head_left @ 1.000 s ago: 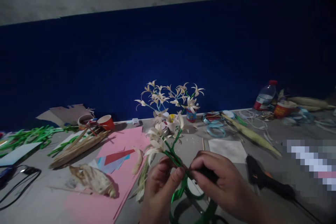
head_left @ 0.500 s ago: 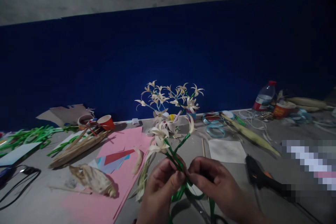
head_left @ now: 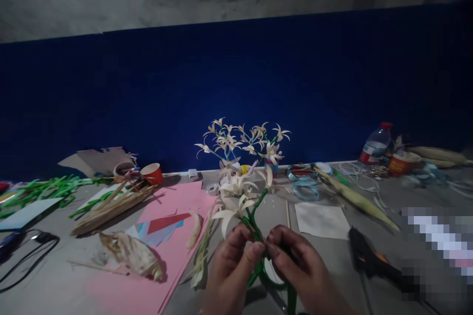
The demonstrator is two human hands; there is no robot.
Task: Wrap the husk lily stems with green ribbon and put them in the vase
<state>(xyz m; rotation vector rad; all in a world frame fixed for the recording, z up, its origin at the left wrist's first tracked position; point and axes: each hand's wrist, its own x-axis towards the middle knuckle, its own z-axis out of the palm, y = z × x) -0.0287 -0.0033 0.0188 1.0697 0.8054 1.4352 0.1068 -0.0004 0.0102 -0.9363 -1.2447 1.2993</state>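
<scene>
Person's two hands meet low centre over the table [head_left: 266,206]; clock read from there, 12 straight ahead. Left hand [head_left: 231,268] is clamped, thumb and fingers, on the green stems of a white-petalled flower spray [head_left: 251,217]; blooms lean up toward 11–12, raised off the table. Right hand [head_left: 305,266] has its grip together, thumb and fingertips pinched against the same stems just beside the left thumb; can't tell exactly what's between them. Green strip [head_left: 291,299] hangs just below the right hand, 5 o'clock. More pale flowers [head_left: 225,140] stand at 12, by the blue panel [head_left: 236,69]. Blue ribbon roll [head_left: 306,190] at 1, long husk [head_left: 364,203] at 2, red-capped bottle [head_left: 376,143] farther out at 2. White sheet [head_left: 321,220] between 2 and 3, black glue gun [head_left: 373,258] at 3. Pink paper [head_left: 136,293] around 9, dry husk [head_left: 129,256] overlapping it. Orange cup [head_left: 152,174] at 10, green pile [head_left: 48,194] beyond.
</scene>
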